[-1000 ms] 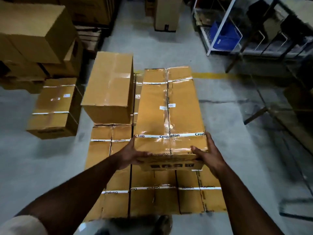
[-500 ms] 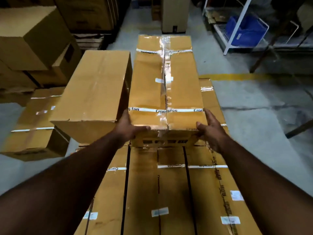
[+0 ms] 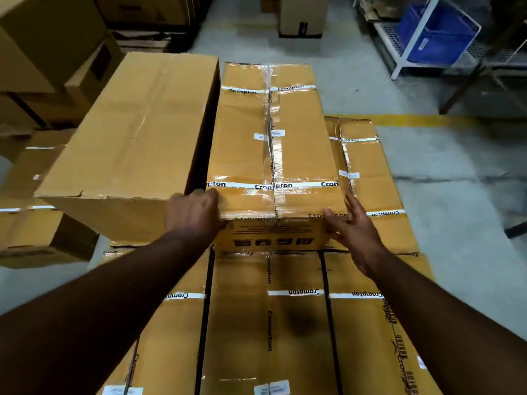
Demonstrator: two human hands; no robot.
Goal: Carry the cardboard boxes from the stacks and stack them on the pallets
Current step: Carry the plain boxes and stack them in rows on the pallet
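Where both forearms reach out over the lower layer of boxes (image 3: 296,323), left hand (image 3: 194,215) curls fingers round the taped box's (image 3: 273,143) near-left corner; right hand (image 3: 353,235) lies against its near-right corner, fingers straight and spread. Box sits on that layer, just beside a taller plain box (image 3: 137,129). Beyond: blue crate (image 3: 436,29).

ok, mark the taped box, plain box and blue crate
taped box (image 3: 302,132), head view, top face right of seam
plain box (image 3: 142,124), head view, top face
blue crate (image 3: 436,32), head view, front wall
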